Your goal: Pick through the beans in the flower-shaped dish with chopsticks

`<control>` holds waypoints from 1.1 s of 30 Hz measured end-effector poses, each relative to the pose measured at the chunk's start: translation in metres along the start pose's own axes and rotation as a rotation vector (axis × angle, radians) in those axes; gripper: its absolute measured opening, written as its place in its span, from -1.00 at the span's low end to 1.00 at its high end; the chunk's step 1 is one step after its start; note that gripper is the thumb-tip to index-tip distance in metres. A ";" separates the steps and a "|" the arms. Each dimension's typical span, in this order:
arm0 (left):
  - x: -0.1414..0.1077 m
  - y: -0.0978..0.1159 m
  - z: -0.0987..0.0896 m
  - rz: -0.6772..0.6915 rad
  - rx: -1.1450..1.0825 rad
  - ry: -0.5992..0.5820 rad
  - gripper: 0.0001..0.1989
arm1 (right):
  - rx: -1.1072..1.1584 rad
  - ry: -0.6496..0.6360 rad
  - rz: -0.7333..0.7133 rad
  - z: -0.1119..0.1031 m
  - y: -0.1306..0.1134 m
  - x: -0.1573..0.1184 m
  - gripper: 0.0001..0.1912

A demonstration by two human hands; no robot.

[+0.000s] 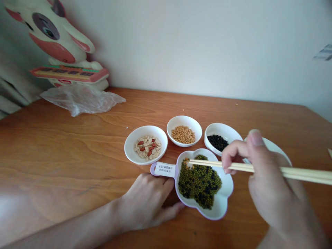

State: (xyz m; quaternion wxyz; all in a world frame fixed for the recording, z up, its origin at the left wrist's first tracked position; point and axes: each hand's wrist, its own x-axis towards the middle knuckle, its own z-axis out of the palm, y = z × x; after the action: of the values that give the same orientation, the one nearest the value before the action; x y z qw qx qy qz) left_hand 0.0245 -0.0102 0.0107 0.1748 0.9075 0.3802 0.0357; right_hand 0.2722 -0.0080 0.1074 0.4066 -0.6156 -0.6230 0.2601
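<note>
My right hand (272,183) is closed around a pair of light wooden chopsticks (298,172). Their tips reach into a flower-shaped white dish (220,205) with a lilac rim, beside a few yellow soybeans (187,162). Green mung beans (190,176), with black beans among them, cover much of the dish. At its labelled handle (165,169) is my left hand (150,200), fingers curled beneath and thumb along the rim; the fingertips are partly hidden. Whether the chopstick tips pinch a bean I cannot tell.
Behind the dish stand white bowls of peanuts (129,150), soybeans (197,126) and black beans (227,128). Another white bowl (277,148) is partly hidden by my right hand. A clear plastic bag (85,100) and a cow-shaped toy keyboard (70,74) sit back left, near the wall.
</note>
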 end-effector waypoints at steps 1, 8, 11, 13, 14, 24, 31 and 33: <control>0.000 0.000 0.000 0.000 -0.001 0.002 -0.57 | -0.006 -0.055 0.012 0.000 0.001 -0.001 -0.25; 0.001 0.000 0.004 0.013 -0.004 0.016 -0.63 | -0.011 -0.161 0.121 0.008 0.005 -0.003 -0.30; 0.001 0.000 0.007 0.022 -0.014 0.040 -0.64 | -0.006 -0.147 0.134 0.009 0.004 -0.002 -0.32; 0.001 0.000 0.008 0.032 -0.009 0.059 -0.66 | 0.000 -0.158 0.144 0.011 0.004 0.000 -0.32; 0.001 0.000 0.008 0.038 -0.008 0.072 -0.67 | 0.004 -0.162 0.151 0.011 0.004 0.001 -0.32; -0.001 -0.001 0.009 0.042 0.007 0.089 -0.69 | 0.008 -0.167 0.159 0.016 0.005 0.003 -0.31; -0.001 0.000 0.006 0.030 -0.019 0.080 -0.68 | 0.011 -0.133 0.139 0.015 0.008 0.002 -0.33; 0.000 0.000 0.005 0.030 -0.043 0.077 -0.66 | 0.007 -0.134 0.125 0.011 0.006 0.001 -0.34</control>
State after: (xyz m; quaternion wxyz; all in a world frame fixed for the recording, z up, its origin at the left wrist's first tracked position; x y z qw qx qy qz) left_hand 0.0256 -0.0118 0.0058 0.1789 0.9071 0.3723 0.0811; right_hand 0.2664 -0.0046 0.0963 0.3490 -0.6332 -0.6082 0.3278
